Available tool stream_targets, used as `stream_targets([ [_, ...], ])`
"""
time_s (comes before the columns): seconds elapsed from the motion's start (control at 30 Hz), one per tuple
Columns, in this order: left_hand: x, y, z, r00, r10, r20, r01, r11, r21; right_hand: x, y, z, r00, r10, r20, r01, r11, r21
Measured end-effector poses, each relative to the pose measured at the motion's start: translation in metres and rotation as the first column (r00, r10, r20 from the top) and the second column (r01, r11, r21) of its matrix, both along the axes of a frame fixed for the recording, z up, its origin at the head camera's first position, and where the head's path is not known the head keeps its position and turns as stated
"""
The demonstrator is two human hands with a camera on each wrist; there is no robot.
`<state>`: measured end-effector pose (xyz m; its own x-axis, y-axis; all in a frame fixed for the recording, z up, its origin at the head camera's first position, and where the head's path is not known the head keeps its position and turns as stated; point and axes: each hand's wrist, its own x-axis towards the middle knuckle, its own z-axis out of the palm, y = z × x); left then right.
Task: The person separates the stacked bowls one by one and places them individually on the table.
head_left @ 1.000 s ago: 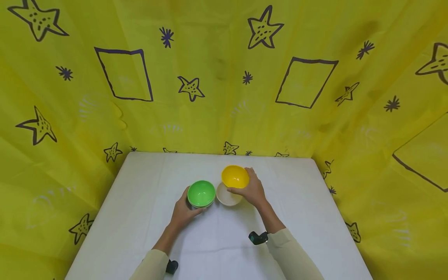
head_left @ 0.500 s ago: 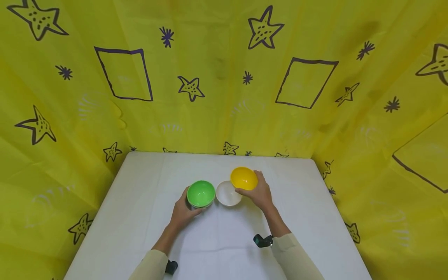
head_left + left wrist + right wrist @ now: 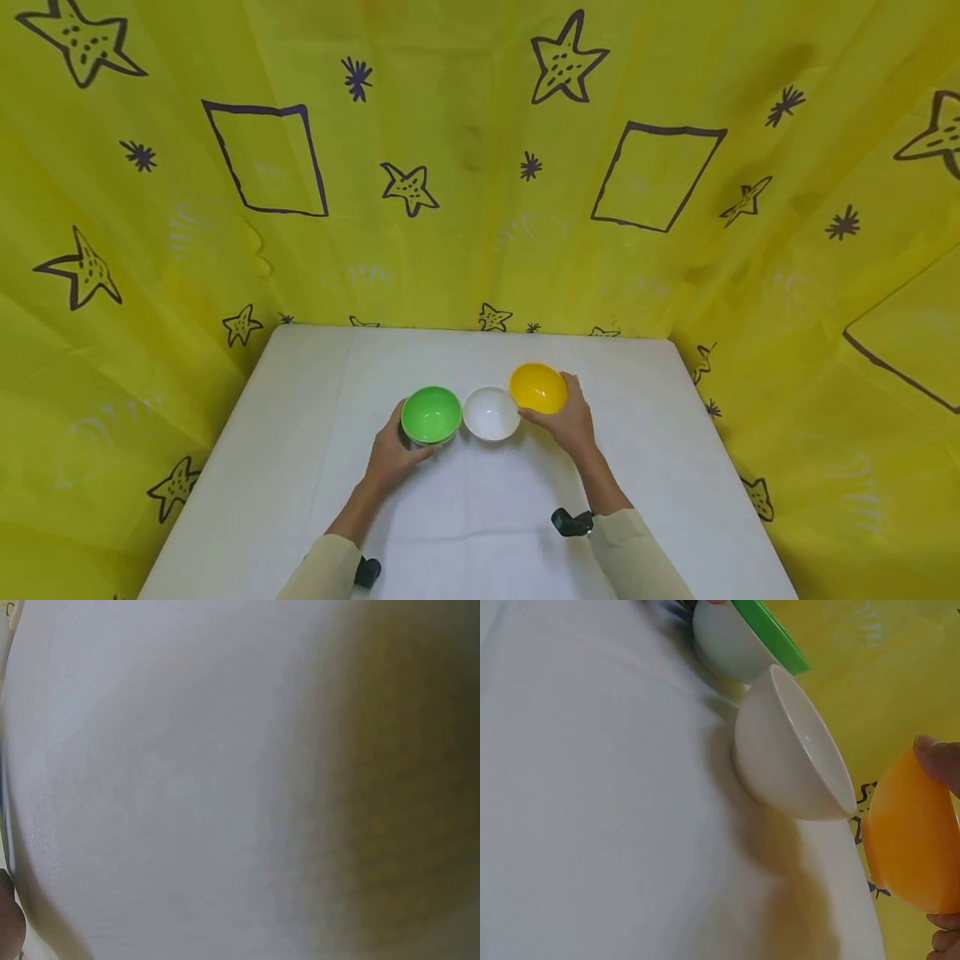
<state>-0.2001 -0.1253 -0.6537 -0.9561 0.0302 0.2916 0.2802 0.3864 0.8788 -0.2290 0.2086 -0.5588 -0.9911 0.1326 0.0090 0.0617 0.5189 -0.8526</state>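
Note:
In the head view, my left hand holds the side of a green bowl. White shows beneath its green rim in the right wrist view; I cannot tell whether that is a second bowl under it. A white bowl stands upright on the table just to the right, its inside bare. My right hand grips a yellow bowl between thumb and fingers, raised above the table beside the white bowl. The right wrist view shows the yellow bowl from its side, apart from the white bowl.
A white cloth covers the table. Yellow curtains with drawn stars stand round its back and sides. A black wrist camera sits by the right sleeve. Cloth and a blurred dark yellow patch fill the left wrist view.
My right hand has carried the yellow bowl rightward and slightly nearer, from over the white bowl to its right side. The white bowl is now uncovered. My left hand has stayed put.

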Motion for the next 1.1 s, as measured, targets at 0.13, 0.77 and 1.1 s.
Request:
stream_targets([
  [0.13,0.0,0.0,0.001,1.0,0.0,0.005,0.0,1.0,-0.002,0.002,0.003,-0.008,1.0,-0.009,-0.013,0.009,1.0,-0.003],
  [0.77,0.002,0.001,0.008,0.999,0.002,0.036,-0.001,1.0,-0.018,0.007,0.012,-0.022,0.999,-0.034,-0.021,0.034,0.999,-0.012],
  [1.1,0.0,0.0,0.005,1.0,0.002,0.026,-0.002,1.0,-0.016,0.009,0.017,-0.032,0.999,-0.042,0.002,0.042,0.999,0.011],
])
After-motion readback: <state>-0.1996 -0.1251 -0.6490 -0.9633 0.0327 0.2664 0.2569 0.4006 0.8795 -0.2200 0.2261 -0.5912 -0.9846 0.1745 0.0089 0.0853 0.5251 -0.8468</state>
